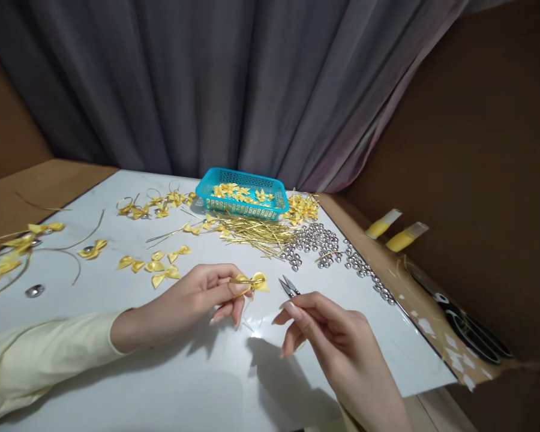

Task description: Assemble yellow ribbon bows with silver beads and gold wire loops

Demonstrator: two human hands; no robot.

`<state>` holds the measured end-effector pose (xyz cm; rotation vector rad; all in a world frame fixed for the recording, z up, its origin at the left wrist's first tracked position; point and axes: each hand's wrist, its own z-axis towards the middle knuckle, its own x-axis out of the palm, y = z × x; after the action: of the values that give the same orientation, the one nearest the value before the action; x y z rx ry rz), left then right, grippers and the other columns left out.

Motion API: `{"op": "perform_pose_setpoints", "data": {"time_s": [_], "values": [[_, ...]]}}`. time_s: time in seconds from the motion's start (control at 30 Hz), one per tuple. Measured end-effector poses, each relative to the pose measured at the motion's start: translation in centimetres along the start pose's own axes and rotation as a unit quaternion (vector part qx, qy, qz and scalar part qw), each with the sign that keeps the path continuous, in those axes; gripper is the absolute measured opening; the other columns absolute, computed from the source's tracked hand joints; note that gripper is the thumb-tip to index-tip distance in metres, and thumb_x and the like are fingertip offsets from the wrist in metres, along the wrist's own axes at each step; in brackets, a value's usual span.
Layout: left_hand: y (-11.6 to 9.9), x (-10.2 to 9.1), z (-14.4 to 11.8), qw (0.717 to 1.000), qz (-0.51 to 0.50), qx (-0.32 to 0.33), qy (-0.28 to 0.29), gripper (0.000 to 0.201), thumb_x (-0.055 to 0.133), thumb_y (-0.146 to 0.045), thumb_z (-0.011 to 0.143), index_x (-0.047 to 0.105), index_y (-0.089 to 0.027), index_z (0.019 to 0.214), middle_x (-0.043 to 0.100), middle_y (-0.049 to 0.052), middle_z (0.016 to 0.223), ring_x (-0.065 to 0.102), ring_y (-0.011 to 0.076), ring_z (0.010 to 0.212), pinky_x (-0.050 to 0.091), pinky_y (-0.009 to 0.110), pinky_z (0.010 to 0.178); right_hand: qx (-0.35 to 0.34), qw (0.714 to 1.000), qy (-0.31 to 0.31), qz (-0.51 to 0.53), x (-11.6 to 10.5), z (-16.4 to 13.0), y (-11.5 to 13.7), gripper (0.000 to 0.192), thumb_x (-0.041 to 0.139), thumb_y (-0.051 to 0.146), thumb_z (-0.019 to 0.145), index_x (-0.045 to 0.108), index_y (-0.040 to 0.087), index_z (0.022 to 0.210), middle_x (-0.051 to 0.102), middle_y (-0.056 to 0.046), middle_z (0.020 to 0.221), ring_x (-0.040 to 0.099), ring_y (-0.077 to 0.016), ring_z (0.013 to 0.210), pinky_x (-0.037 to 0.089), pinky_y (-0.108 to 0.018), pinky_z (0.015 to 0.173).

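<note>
Your left hand (193, 300) pinches a small yellow satin ribbon bow (252, 282); your right hand (328, 336) grips small metal thread snips (289, 287), blades parted. Trimming step, I judge: next calls for blades at the bow's loose end.

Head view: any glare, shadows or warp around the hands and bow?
Head view: hands sharp; left hand pinches the yellow bow, right hand holds snips. Soft shadows fall toward the camera on the white sheet, mild sheen, no harsh glare. Table edges bow from wide-angle distortion.
</note>
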<state>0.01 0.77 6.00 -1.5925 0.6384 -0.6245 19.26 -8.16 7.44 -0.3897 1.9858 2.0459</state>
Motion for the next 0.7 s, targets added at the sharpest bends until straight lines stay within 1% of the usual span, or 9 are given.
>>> {"op": "perform_pose_setpoints", "data": {"time_s": [0.1, 0.23, 0.37, 0.53, 0.7], "values": [[-0.1, 0.2, -0.2, 1.000, -0.013, -0.009, 0.007, 0.027, 0.051, -0.030, 0.090, 0.054, -0.015, 0.068, 0.057, -0.005, 0.055, 0.037, 0.0059, 0.047, 0.035, 0.019, 0.054, 0.021, 0.999, -0.024, -0.029, 0.8, -0.3, 0.4, 0.029, 0.049, 0.036, 0.090, 0.064, 0.016, 0.076, 0.062, -0.001, 0.050, 0.057, -0.0106, 0.048, 0.040, -0.017, 0.048], [-0.1, 0.2, -0.4, 0.999, -0.028, -0.021, 0.009, 0.027, 0.052, -0.030, 0.090, 0.055, -0.015, 0.067, 0.054, -0.006, 0.052, 0.036, 0.0062, 0.047, 0.033, 0.019, 0.053, 0.021, 0.999, -0.009, -0.041, 1.5, -0.3, 0.6, 0.036, 0.046, 0.039, 0.090, 0.064, 0.016, 0.070, 0.056, 0.000, 0.044, 0.050, -0.0095, 0.043, 0.032, -0.016, 0.041], [-0.1, 0.1, -0.4, 0.998, -0.048, -0.032, 0.017, 0.029, 0.053, -0.030, 0.090, 0.055, -0.014, 0.065, 0.055, -0.005, 0.052, 0.034, 0.0057, 0.046, 0.032, 0.019, 0.051, 0.025, 0.999, -0.004, -0.035, 1.8, -0.2, 0.7, 0.036, 0.046, 0.038, 0.090, 0.062, 0.015, 0.066, 0.051, 0.001, 0.042, 0.043, -0.0074, 0.040, 0.028, -0.016, 0.039], [0.1, 0.1, -0.3, 0.996, -0.077, -0.042, 0.029, 0.025, 0.054, -0.029, 0.089, 0.056, -0.013, 0.070, 0.060, -0.003, 0.056, 0.032, 0.0050, 0.044, 0.030, 0.019, 0.049, 0.037, 0.999, 0.022, -0.014, 1.6, 0.0, 0.6, 0.037, 0.046, 0.035, 0.090, 0.059, 0.014, 0.063, 0.046, 0.003, 0.041, 0.040, -0.0064, 0.039, 0.029, -0.017, 0.041], [0.4, 0.0, -0.3, 0.994, -0.087, -0.054, 0.036, 0.025, 0.055, -0.028, 0.088, 0.057, -0.013, 0.069, 0.059, -0.003, 0.053, 0.030, 0.0047, 0.042, 0.029, 0.020, 0.049, 0.032, 0.999, 0.038, -0.009, 1.3, -0.1, 0.4, 0.035, 0.046, 0.032, 0.090, 0.057, 0.014, 0.061, 0.043, 0.005, 0.039, 0.040, -0.0056, 0.036, 0.030, -0.018, 0.043]]}}
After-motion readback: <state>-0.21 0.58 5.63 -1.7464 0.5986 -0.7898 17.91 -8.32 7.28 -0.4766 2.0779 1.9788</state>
